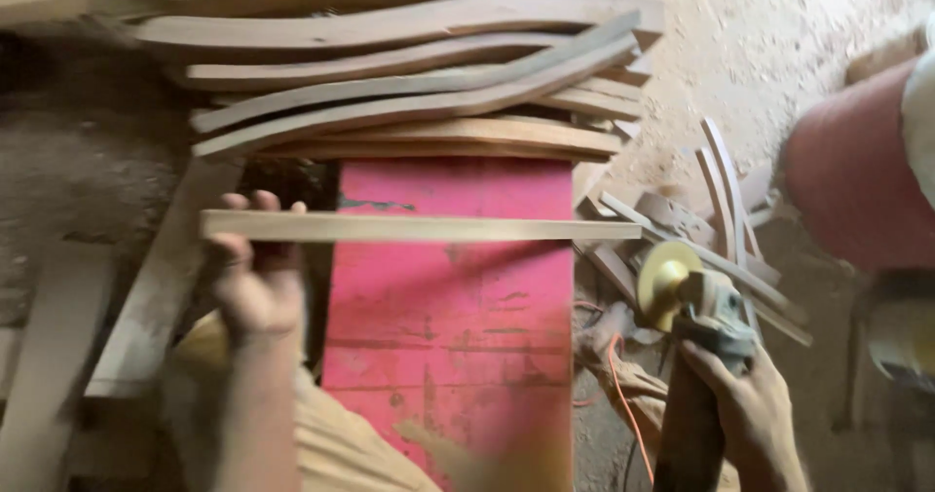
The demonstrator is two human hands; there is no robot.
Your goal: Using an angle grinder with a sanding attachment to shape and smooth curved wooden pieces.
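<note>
The wooden strip (409, 229) is long and thin, and it lies flat across the top of the pink board (453, 297), with its ends toward nine and three o'clock. The left hand (255, 278) is closed on its nine o'clock end, I think to keep it steady above the board. The right hand (745, 404), down at four o'clock, is wrapped tight round a grinder (706, 307) with a yellow round disc, kept well apart from the strip. Curved wooden pieces (409, 93) are piled at twelve o'clock. More wood scraps (701, 219) lie on the dusty floor at three o'clock. An orange cord (623, 395) runs below. I see no labels or packages.
</note>
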